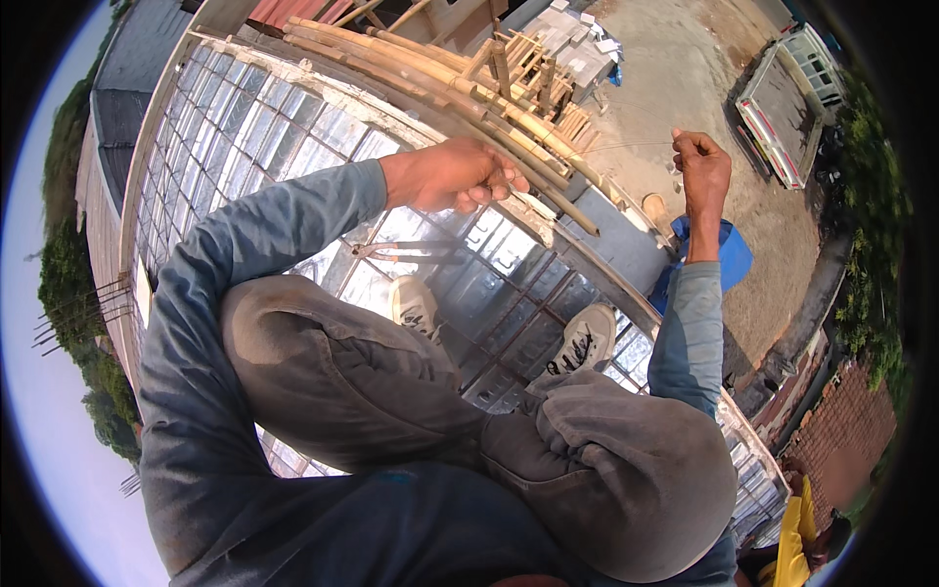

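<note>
Far out to the right, my right hand (702, 174) is raised with its fingertips pinched on a thin wire (636, 146). The wire stretches leftward across the gap to my left hand (460, 178), whose fingers are curled closed over the edge of the deck; the wire's end there is too fine to make out. Below my left hand a pair of pincers (399, 251) lies on the steel bar mesh (499, 284), its handles pointing right. The mesh rests over shiny silver sheeting, and I squat on it with both shoes between the bars.
Bamboo poles (430, 73) run along the deck's far edge, beyond which the ground drops away. Lower down are stacked grey blocks (562, 44), a blue tarp (724, 256) and a parked truck (787, 103). A person in yellow (797, 533) is at the lower right.
</note>
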Demonstrator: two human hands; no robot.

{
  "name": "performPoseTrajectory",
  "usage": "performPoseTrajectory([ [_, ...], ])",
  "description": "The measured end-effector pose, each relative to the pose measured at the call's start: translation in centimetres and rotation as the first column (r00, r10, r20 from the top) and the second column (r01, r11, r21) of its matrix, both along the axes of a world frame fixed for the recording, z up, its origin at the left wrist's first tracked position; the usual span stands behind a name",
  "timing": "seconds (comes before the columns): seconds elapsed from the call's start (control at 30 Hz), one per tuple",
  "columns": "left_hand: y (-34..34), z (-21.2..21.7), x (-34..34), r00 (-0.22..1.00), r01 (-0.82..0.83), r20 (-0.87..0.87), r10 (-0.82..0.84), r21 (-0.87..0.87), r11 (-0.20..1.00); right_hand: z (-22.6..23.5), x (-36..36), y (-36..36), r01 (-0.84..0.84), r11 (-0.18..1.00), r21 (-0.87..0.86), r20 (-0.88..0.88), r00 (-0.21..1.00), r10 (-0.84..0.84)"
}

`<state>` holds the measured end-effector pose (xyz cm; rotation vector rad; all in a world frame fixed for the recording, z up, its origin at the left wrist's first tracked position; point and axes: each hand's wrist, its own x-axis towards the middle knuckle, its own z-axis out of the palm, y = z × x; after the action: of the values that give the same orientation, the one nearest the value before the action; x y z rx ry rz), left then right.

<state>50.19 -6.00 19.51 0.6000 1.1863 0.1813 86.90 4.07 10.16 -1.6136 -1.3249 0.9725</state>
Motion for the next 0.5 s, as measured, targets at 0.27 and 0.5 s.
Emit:
performPoseTrajectory([
  [0.27, -0.3, 0.5, 1.4, 0.931, 0.302, -0.285, -0.229, 0.243, 0.922, -0.1, 0.0, -0.7, -0.070, 0.996, 0.046, 0.408, 0.912, 0.045],
  [0.5, 0.8, -0.2, 0.7, 0.913, 0.353, -0.370, -0.172, 0.503, 0.789, -1.2, 1.7, -0.2, 0.161, 0.972, -0.171, -0.085, 0.981, -0.177],
])
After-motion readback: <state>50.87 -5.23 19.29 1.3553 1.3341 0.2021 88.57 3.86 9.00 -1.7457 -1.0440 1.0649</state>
